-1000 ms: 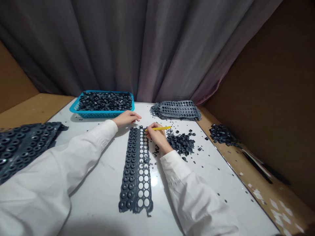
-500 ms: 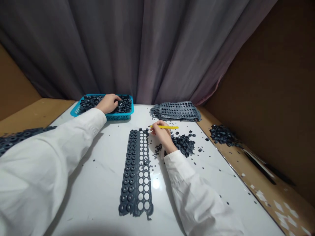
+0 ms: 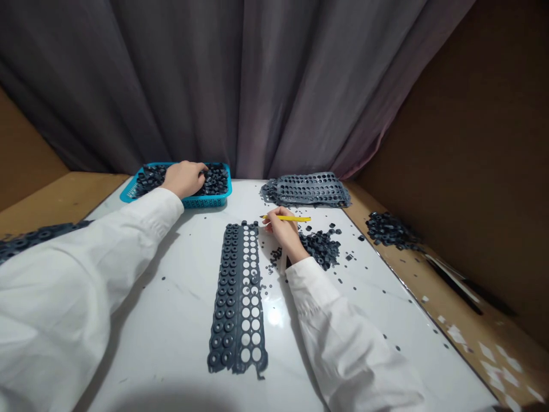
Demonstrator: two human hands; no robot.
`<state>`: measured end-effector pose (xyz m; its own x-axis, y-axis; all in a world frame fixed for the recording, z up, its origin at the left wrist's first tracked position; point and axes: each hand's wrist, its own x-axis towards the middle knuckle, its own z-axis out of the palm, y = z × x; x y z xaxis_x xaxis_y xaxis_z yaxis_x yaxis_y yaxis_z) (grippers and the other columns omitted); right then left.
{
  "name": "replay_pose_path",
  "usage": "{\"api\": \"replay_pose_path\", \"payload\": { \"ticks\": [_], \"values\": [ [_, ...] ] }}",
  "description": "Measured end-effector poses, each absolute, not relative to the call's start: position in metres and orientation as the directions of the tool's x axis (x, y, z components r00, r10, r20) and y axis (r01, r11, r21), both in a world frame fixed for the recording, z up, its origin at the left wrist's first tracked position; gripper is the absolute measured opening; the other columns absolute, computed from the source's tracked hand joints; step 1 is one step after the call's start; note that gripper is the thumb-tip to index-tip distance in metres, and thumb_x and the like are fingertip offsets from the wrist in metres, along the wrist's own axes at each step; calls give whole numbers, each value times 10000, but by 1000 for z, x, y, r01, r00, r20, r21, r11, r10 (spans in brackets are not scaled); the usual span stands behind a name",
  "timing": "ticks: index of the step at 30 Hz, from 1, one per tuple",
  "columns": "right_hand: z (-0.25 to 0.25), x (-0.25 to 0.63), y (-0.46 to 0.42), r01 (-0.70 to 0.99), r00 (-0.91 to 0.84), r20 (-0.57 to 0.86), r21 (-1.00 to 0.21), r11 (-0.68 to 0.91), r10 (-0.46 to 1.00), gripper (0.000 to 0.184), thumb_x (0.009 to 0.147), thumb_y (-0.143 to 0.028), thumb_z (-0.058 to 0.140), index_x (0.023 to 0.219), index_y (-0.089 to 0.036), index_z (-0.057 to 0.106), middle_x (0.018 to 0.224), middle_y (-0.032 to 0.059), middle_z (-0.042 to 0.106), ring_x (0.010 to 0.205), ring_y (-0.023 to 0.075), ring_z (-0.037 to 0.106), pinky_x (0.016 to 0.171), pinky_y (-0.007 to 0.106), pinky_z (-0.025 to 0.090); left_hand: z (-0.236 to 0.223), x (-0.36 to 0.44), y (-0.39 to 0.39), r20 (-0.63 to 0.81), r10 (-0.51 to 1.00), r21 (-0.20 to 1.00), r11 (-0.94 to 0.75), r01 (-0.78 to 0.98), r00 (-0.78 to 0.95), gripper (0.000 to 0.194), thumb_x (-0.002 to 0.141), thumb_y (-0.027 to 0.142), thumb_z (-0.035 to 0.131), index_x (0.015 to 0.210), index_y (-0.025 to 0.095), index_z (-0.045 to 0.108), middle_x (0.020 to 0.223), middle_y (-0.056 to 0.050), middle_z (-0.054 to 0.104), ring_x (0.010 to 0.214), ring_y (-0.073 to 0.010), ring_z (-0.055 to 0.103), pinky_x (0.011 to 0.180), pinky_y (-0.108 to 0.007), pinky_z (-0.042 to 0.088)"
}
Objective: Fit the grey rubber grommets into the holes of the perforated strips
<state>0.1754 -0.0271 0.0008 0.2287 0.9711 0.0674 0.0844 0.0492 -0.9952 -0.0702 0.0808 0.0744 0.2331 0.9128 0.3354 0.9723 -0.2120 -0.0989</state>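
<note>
My left hand (image 3: pixel 185 178) is over the blue plastic basket (image 3: pixel 229 193), its fingers curled down among the small black rubber parts (image 3: pixel 217 180) inside. Whatever its fingertips hold is hidden. A yellow pencil-like tool (image 3: pixel 295 218) with a dark tip is gripped in my right hand (image 3: pixel 281 226), the tip pointing left. Just below that tip is the far end of a dark rubber sheet (image 3: pixel 234 320), which lies lengthwise on the white table. Two left columns of the sheet carry round rings; the right columns are mostly open holes, with a few loose bits on them.
A heap of black parts (image 3: pixel 321 249) lies beside my right wrist, with scattered bits around it. Stacked perforated sheets (image 3: pixel 311 190) rest at the back. Another pile (image 3: pixel 390 230) and dark, thin tools (image 3: pixel 454 283) sit on the right-hand cardboard. More ringed sheets (image 3: pixel 38 237) lie at left.
My left fingers have gone slightly deeper into the parts in the basket. My right hand keeps hold of the yellow tool almost in place. The view has shifted slightly.
</note>
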Motion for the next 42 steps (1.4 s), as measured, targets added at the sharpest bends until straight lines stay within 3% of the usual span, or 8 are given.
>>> {"api": "replay_pose_path", "payload": {
  "ticks": [6, 14, 16, 19, 22, 26, 33, 42],
  "values": [
    [-2, 177, -25, 81, 230, 64, -996, 46, 971, 84, 673, -269, 495, 639, -192, 486, 589, -19, 598, 471, 104, 538, 465, 214, 427, 74, -71, 80, 356, 904, -110, -212, 971, 237, 386, 784, 299, 413, 1079, 187, 635, 1087, -87, 645, 1006, -269, 568, 768, -311, 420],
    [-1, 178, -26, 95, 220, 65, -994, 45, 973, 104, 707, -279, 498, 648, -195, 479, 602, -16, 599, 477, 110, 544, 475, 223, 434, 73, -58, 70, 504, 847, -58, -160, 985, 167, 412, 770, 301, 447, 1101, 108, 599, 1137, -162, 581, 1080, -346, 472, 922, -474, 309],
    [-1, 178, -26, 142, 220, 96, -988, 66, 971, 127, 736, -315, 502, 689, -198, 495, 639, -8, 612, 512, 123, 564, 512, 241, 453, 68, -51, 63, 510, 811, -44, -308, 950, 286, 388, 775, 313, 462, 1086, 130, 604, 1165, -136, 565, 1108, -333, 440, 962, -482, 264],
    [-5, 178, -27, 261, 149, 251, -943, 207, 957, 179, 796, -373, 480, 845, -210, 533, 770, 16, 645, 672, 161, 616, 636, 284, 478, 51, -35, 49, 318, 699, 43, -686, 726, 641, 334, 770, 347, 508, 1014, 158, 635, 1064, -91, 610, 1014, -263, 495, 919, -386, 338],
    [-15, 175, -28, 375, -39, 390, -848, 375, 920, 193, 861, -348, 394, 933, -225, 524, 853, 31, 646, 812, 178, 617, 745, 309, 460, 27, -20, 40, 195, 615, 192, -788, 585, 764, 309, 770, 364, 540, 969, 156, 651, 963, -76, 641, 941, -228, 525, 859, -330, 381],
    [-30, 169, -28, 498, -141, 349, -784, 371, 927, 27, 806, -242, 467, 811, -233, 443, 887, 34, 647, 854, 195, 607, 760, 327, 446, 2, -9, 36, 201, 685, 362, -717, 596, 701, 215, 778, 321, 537, 781, 154, 673, 805, -63, 652, 812, -199, 553, 779, -306, 399],
    [-28, 167, -32, 376, -29, 352, -863, 337, 935, 308, 689, -182, 597, 782, -245, 310, 1020, 68, 641, 907, 198, 602, 805, 353, 439, -3, -7, 26, 151, 810, 823, -421, 382, 566, 251, 791, 361, 521, 775, 134, 626, 747, -25, 629, 697, -144, 546, 635, -242, 400],
    [-18, 163, -37, -70, -35, 191, -980, 188, 981, 338, 692, -250, 622, 775, -242, 295, 761, -47, 556, 697, 136, 621, 609, 252, 459, 2, 0, 15, -25, 845, 987, -66, 149, 535, 270, 731, 407, 605, 792, 144, 603, 714, -14, 636, 665, -135, 560, 627, -242, 413]
  ]
}}
